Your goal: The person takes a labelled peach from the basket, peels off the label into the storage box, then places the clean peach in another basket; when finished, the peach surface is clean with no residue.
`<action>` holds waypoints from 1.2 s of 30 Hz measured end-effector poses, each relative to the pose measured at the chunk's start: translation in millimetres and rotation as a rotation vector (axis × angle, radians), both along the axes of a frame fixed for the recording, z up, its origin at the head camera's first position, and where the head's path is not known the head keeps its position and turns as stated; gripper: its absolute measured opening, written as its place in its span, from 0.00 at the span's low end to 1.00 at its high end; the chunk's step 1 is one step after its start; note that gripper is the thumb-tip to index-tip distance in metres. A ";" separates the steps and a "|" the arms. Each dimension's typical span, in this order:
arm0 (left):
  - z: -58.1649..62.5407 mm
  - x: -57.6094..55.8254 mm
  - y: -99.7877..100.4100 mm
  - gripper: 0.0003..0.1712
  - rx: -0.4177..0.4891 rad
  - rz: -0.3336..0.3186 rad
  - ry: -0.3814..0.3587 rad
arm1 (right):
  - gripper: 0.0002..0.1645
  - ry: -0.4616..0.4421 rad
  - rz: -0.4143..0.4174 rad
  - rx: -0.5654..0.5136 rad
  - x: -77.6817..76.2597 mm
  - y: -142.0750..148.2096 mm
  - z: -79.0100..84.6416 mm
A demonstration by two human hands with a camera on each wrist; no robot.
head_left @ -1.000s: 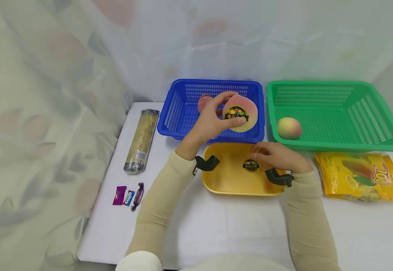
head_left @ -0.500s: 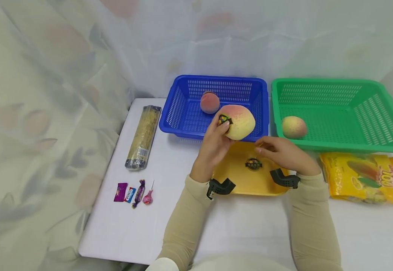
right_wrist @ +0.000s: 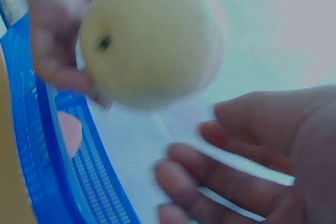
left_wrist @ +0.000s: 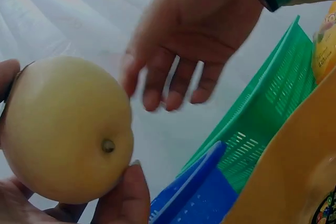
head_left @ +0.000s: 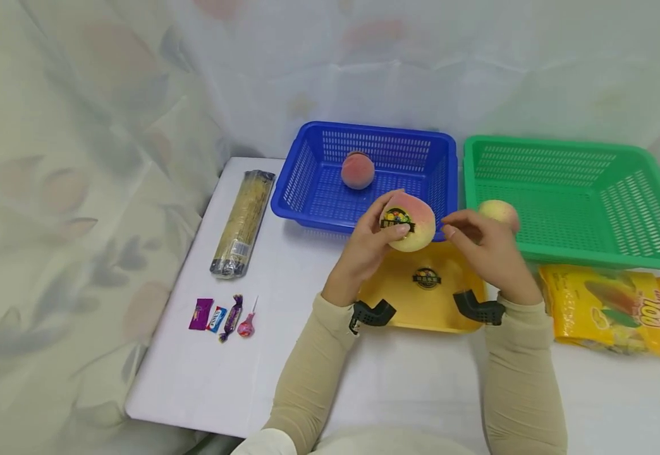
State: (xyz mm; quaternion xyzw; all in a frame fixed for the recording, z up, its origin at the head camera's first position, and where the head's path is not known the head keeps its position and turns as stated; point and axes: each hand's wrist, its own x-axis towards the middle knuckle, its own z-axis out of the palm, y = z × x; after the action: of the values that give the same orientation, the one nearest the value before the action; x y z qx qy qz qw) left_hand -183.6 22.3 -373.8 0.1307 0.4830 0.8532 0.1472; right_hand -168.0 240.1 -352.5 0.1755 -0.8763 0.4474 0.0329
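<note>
My left hand [head_left: 361, 253] grips a large pink-and-yellow peach [head_left: 423, 221] above the far edge of the yellow tray [head_left: 387, 309]. The thumb lies over a dark fruit sticker [head_left: 396, 219] on the peach. In the left wrist view the peach [left_wrist: 63, 124] shows its yellow underside with a small stem. My right hand [head_left: 492, 259] hovers just right of the peach, apart from it. In the right wrist view that hand [right_wrist: 252, 161] has loosely spread fingers and holds nothing. A smaller peach [head_left: 501, 213], partly hidden by the right hand, lies in the green basket [head_left: 592, 256].
The blue basket [head_left: 310, 218] at the back holds a red peach [head_left: 358, 170]. Right of the tray lies a yellow candy bag [head_left: 614, 309]. At left are a pack of sticks [head_left: 243, 224], small wrapped sweets [head_left: 200, 314] and a lollipop [head_left: 246, 327].
The left hand has drawn the peach back from over the blue basket and turned it, sticker facing up again. The right hand has risen slightly toward the peach. The view has shifted a little.
</note>
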 end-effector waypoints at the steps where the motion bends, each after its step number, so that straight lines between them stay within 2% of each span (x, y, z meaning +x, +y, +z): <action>1: -0.9 -0.5 0.5 0.36 -0.035 -0.005 0.006 | 0.12 0.031 -0.019 -0.052 1.3 -1.5 1.8; 4: -3.4 -1.9 2.6 0.37 -0.123 -0.015 0.036 | 0.11 0.114 -0.027 -0.186 4.7 -7.0 6.5; 6: -4.3 -2.5 3.7 0.38 -0.184 -0.017 0.064 | 0.13 0.142 -0.019 -0.221 6.1 -10.7 8.5; 12: -4.4 -1.9 3.8 0.37 -0.415 0.031 0.145 | 0.23 0.155 0.028 -0.155 5.8 -18.3 9.8; 15: -4.0 -0.8 3.2 0.37 -0.494 0.061 0.160 | 0.29 0.206 0.067 -0.114 5.2 -20.9 8.2; 19: -3.6 0.0 5.2 0.37 -0.513 0.075 0.165 | 0.37 0.324 0.097 -0.053 4.9 -24.8 6.0; 22: -3.0 0.4 7.4 0.38 -0.505 0.080 0.164 | 0.39 0.366 0.084 -0.036 5.2 -27.2 5.0; 27: -1.2 1.7 7.1 0.39 -0.477 0.067 0.172 | 0.37 0.349 0.055 -0.064 5.0 -29.3 4.3; 33: 2.3 3.8 2.3 0.50 -0.440 -0.048 0.265 | 0.34 0.283 0.021 -0.190 4.7 -25.5 4.4; 36: 3.9 5.5 2.1 0.56 -0.436 -0.064 0.300 | 0.34 0.254 0.022 -0.231 5.4 -23.9 6.0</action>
State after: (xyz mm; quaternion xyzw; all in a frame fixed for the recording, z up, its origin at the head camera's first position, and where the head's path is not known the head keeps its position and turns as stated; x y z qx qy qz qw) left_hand -178.1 24.4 -369.9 0.2362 0.6675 0.6949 0.1253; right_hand -162.6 216.2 -346.5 0.2352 -0.8059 0.5197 0.1587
